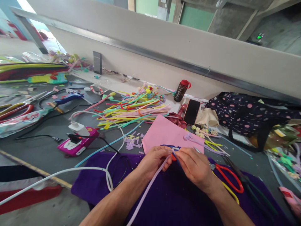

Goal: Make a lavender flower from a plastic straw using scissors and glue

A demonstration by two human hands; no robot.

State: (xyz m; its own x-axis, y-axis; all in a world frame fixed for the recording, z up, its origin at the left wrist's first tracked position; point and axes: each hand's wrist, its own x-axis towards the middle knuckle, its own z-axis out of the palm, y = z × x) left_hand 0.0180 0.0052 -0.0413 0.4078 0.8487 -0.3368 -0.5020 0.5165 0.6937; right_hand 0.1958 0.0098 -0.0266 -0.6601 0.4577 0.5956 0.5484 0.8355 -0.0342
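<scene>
A long pale lilac pipe cleaner (147, 192) hangs from my left hand (157, 160), which is closed on it near its upper end. Close beside, my right hand (196, 166) is closed with its fingertips pinched at that same end. A blue tool with an orange part (173, 147) shows behind and between the hands; my fingers hide most of it, so its kind is unclear. Beneath both hands lies a dark purple cloth (183, 201). A pink sheet (162, 135) lies just beyond them. Small cut lilac pieces (133, 143) are scattered left of the sheet.
A heap of coloured pipe cleaners (134, 113) lies ahead. Red-handled scissors (229, 179) and dark pliers (249, 185) rest at right. A pink power strip (77, 142) with a white cable (70, 169) sits left. Behind are a phone (192, 112), a bottle (182, 91) and a patterned bag (249, 116).
</scene>
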